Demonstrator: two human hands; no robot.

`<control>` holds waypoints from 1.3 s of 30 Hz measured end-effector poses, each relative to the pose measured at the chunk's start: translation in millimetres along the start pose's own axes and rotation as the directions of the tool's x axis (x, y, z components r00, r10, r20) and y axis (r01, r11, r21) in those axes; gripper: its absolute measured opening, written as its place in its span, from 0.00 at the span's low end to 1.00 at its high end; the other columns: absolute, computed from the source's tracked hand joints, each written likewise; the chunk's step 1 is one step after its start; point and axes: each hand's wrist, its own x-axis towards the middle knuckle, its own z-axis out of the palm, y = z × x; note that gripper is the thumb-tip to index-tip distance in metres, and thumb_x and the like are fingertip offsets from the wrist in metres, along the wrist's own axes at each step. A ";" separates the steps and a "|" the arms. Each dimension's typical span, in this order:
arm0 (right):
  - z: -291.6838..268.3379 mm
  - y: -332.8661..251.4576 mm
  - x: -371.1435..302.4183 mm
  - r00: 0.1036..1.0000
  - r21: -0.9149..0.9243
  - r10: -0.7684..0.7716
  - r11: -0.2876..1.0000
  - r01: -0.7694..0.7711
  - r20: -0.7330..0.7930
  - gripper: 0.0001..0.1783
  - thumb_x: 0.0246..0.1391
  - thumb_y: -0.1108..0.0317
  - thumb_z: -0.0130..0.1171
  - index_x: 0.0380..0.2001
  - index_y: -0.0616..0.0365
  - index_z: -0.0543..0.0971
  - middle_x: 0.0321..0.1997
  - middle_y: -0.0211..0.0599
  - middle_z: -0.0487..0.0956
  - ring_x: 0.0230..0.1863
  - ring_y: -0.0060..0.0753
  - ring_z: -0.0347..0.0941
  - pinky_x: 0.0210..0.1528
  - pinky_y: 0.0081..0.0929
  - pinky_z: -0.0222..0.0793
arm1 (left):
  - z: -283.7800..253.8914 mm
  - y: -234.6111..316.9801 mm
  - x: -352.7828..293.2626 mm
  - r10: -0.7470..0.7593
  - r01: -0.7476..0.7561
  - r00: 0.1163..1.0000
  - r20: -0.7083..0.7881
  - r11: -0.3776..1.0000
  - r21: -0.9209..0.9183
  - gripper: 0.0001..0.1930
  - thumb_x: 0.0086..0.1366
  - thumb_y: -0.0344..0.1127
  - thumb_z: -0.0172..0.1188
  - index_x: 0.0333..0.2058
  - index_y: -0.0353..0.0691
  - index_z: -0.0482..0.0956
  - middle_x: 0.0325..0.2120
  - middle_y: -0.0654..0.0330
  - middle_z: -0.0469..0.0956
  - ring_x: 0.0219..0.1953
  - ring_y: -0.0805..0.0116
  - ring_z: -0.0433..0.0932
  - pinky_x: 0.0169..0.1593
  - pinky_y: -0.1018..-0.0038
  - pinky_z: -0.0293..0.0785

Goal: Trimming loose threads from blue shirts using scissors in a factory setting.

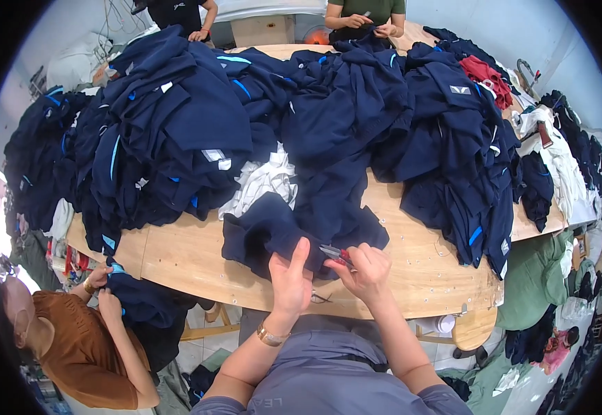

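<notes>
Grasping a navy garment (263,232) with the left hand (290,283), laying the thumb against the near edge and tucking most of the fingers out of sight behind it. Clasping small red-handled snips (335,254) in the right hand (368,272), pointing them leftward. Holding the garment at the wooden table's (190,261) near edge, just in front of a white cloth bundle (268,178).

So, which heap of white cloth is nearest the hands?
The crumpled white heap in the middle, just beyond the navy garment that the left hand holds; other white cloth lies out toward the sides, past navy piles.
</notes>
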 end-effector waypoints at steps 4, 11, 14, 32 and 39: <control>-3.9 0.4 3.6 0.999 -0.008 -0.013 1.000 0.013 0.033 0.19 0.31 0.59 0.71 0.16 0.57 0.70 0.13 0.30 0.62 0.12 0.31 0.59 0.15 0.26 0.52 | 3.6 0.7 -1.9 0.030 -0.030 1.000 -0.009 1.000 0.006 0.02 0.62 0.28 0.53 0.34 0.38 0.71 0.31 0.66 0.73 0.32 0.79 0.72 0.37 0.80 0.70; 3.7 5.1 -0.1 0.999 0.058 0.033 0.998 -0.031 -0.032 0.20 0.34 0.55 0.69 0.14 0.55 0.69 0.12 0.28 0.62 0.11 0.28 0.57 0.14 0.24 0.50 | 2.1 3.7 -2.3 0.056 -0.056 0.998 0.007 0.998 0.033 0.04 0.62 0.29 0.54 0.35 0.38 0.71 0.32 0.65 0.73 0.33 0.78 0.72 0.39 0.79 0.70; 4.3 5.2 -2.7 0.998 0.090 0.040 0.995 -0.035 -0.051 0.20 0.34 0.56 0.69 0.15 0.56 0.69 0.13 0.29 0.62 0.11 0.29 0.57 0.14 0.24 0.51 | 4.0 5.7 -1.7 0.030 -0.030 1.000 -0.002 0.999 0.014 0.04 0.63 0.30 0.53 0.36 0.37 0.71 0.32 0.65 0.73 0.34 0.77 0.72 0.40 0.78 0.70; 5.3 6.2 -6.1 1.000 0.096 0.019 0.995 -0.017 -0.015 0.21 0.34 0.55 0.69 0.17 0.57 0.70 0.13 0.30 0.64 0.11 0.30 0.58 0.15 0.24 0.52 | 6.4 2.1 -3.0 0.026 -0.026 0.999 0.037 1.000 0.012 0.06 0.66 0.32 0.49 0.34 0.36 0.71 0.32 0.63 0.74 0.34 0.74 0.73 0.41 0.75 0.71; 10.9 -12.1 -4.4 0.851 0.708 0.518 0.567 -0.421 0.091 0.19 0.41 0.60 0.69 0.21 0.59 0.69 0.12 0.20 0.61 0.12 0.11 0.50 0.14 0.15 0.44 | 5.0 -6.4 -1.7 0.094 -0.090 0.995 -0.019 0.987 0.137 0.05 0.65 0.34 0.51 0.34 0.39 0.71 0.30 0.67 0.73 0.30 0.82 0.69 0.33 0.82 0.67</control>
